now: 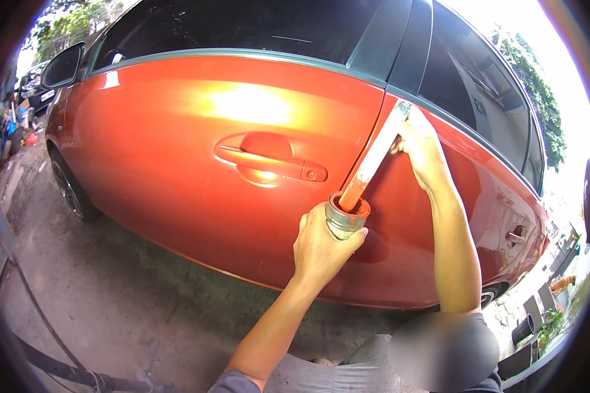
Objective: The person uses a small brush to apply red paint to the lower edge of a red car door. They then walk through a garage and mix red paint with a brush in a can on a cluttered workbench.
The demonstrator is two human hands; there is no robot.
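A small round metal cup with orange-red paint inside is held up in front of the orange car door by my left hand, its fingers wrapped around the cup. A long flat pale stick stands slanted in the cup, its lower part coated orange. My right hand grips the stick's upper end with bent fingers, near the door seam below the dark window pillar. The door handle is left of the stick. Whether either hand touches the car is unclear.
The car's side spans most of the view, with a side mirror at upper left and a front wheel. A dark hose runs at lower left over the concrete ground. Clutter stands at far left, plants at lower right.
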